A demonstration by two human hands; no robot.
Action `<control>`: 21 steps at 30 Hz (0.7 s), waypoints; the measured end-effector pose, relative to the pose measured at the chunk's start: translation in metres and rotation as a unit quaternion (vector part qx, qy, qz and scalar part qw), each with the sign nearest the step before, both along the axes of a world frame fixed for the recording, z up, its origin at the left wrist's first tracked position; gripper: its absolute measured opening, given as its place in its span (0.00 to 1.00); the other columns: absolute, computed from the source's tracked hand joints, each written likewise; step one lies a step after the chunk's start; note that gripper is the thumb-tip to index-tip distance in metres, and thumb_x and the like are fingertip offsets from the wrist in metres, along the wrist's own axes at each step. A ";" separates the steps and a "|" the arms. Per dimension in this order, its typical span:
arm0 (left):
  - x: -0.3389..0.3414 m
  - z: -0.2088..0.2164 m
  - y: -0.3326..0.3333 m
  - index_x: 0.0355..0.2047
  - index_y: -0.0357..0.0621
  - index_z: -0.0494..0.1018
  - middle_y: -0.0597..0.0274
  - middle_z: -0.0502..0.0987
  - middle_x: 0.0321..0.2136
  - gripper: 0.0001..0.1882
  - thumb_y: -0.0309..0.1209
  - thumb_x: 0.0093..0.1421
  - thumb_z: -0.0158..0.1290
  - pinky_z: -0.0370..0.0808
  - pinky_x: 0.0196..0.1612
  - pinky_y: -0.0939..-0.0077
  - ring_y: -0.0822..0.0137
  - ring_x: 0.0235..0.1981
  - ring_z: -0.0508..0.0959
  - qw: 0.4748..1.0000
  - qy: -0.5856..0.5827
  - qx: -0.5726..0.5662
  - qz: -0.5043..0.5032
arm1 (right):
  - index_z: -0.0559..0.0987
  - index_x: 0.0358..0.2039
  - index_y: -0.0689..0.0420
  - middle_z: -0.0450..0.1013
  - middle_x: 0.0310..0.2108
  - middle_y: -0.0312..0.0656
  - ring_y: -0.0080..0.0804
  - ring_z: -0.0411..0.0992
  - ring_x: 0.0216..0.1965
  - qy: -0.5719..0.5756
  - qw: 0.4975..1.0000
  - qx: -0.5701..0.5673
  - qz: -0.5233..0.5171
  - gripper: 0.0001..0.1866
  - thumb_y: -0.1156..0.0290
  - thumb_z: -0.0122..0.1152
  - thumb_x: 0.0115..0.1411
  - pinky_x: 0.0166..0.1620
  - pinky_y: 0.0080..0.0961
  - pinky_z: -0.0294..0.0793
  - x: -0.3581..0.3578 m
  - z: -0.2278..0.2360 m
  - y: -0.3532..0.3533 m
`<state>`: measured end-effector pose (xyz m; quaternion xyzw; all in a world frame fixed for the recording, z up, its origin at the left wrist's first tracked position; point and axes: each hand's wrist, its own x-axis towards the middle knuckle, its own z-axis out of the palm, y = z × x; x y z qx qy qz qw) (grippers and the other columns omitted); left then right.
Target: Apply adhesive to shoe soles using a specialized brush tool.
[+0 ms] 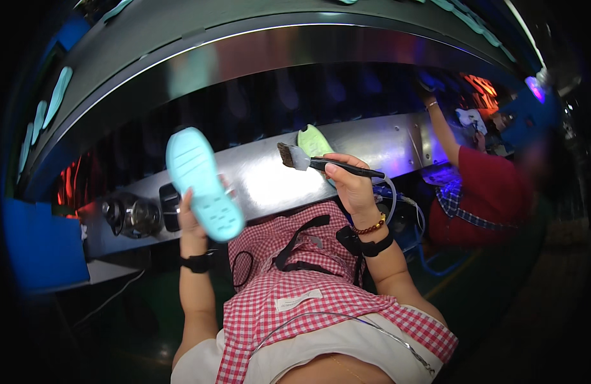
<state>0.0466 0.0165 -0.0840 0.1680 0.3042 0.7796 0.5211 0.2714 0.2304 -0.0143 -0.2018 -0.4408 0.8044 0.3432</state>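
Note:
A light turquoise shoe sole (196, 169) is raised in my left hand (192, 216), tilted, with its slotted, grooved face toward me. My fingers are wrapped round its side edges near the middle. My right hand (354, 187) grips a brush (334, 166) by its black handle, bristles pointing left. A pale tube (393, 195) runs off the handle's end. Between the brush and the turquoise sole there is a gap. Behind the brush a yellow-green sole (313, 142) lies on the steel ledge (244, 157), partly covered by the brush and my right hand.
Beyond the ledge runs a conveyor (161, 48) with turquoise soles (58, 96) along its far side. A clear pot (142, 216) and a black box-like object (170, 208) stand at left. At right works a person in red (487, 192). Orange glow shows at both ends.

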 end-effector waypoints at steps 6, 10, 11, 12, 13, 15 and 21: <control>0.083 0.019 0.052 0.56 0.43 0.53 0.44 0.65 0.48 0.48 0.69 0.49 0.21 0.64 0.49 0.47 0.46 0.47 0.68 0.974 -0.209 0.079 -0.044 | 0.74 0.37 0.67 0.74 0.29 0.42 0.21 0.69 0.30 -0.042 0.992 0.007 0.116 0.13 0.78 0.58 0.49 0.37 0.14 0.68 -0.019 -0.015 -0.012; 0.100 0.024 0.059 0.54 0.43 0.56 0.45 0.69 0.42 0.50 0.71 0.47 0.18 0.69 0.45 0.51 0.51 0.41 0.72 0.973 -0.205 0.083 -0.065 | 0.74 0.36 0.67 0.74 0.29 0.42 0.21 0.70 0.29 -0.063 0.989 0.017 0.136 0.11 0.79 0.58 0.49 0.34 0.16 0.70 -0.033 -0.019 -0.014; 0.099 0.021 0.058 0.54 0.45 0.56 0.47 0.70 0.40 0.49 0.71 0.47 0.15 0.65 0.48 0.45 0.52 0.41 0.72 0.978 -0.194 0.053 -0.056 | 0.74 0.35 0.67 0.74 0.29 0.43 0.22 0.71 0.28 -0.065 0.987 0.021 0.144 0.11 0.79 0.58 0.49 0.32 0.16 0.71 -0.037 -0.014 -0.015; 0.100 0.021 0.058 0.54 0.45 0.56 0.47 0.70 0.40 0.49 0.71 0.47 0.15 0.65 0.48 0.45 0.52 0.41 0.72 0.978 -0.195 0.053 -0.053 | 0.74 0.35 0.67 0.74 0.29 0.43 0.22 0.71 0.28 -0.067 0.987 0.020 0.147 0.11 0.79 0.58 0.49 0.32 0.16 0.71 -0.040 -0.014 -0.014; 0.102 0.022 0.059 0.54 0.45 0.56 0.47 0.70 0.40 0.48 0.70 0.48 0.15 0.65 0.48 0.45 0.52 0.41 0.72 0.976 -0.201 0.061 -0.053 | 0.74 0.35 0.66 0.74 0.28 0.43 0.23 0.71 0.28 -0.072 0.986 0.029 0.147 0.11 0.79 0.58 0.49 0.32 0.16 0.71 -0.043 -0.014 -0.012; 0.105 0.023 0.061 0.54 0.44 0.57 0.47 0.70 0.40 0.46 0.68 0.50 0.17 0.65 0.47 0.45 0.52 0.41 0.72 0.974 -0.214 0.060 -0.034 | 0.74 0.35 0.67 0.74 0.28 0.42 0.22 0.71 0.28 -0.078 0.986 0.048 0.140 0.12 0.78 0.59 0.49 0.31 0.14 0.71 -0.051 -0.014 -0.009; 0.109 0.026 0.081 0.52 0.43 0.58 0.48 0.69 0.40 0.42 0.65 0.53 0.20 0.66 0.49 0.53 0.54 0.42 0.71 0.974 -0.212 -0.003 0.082 | 0.77 0.34 0.63 0.74 0.28 0.39 0.20 0.71 0.29 -0.122 0.937 0.305 0.118 0.10 0.76 0.59 0.49 0.33 0.13 0.69 -0.066 0.003 -0.019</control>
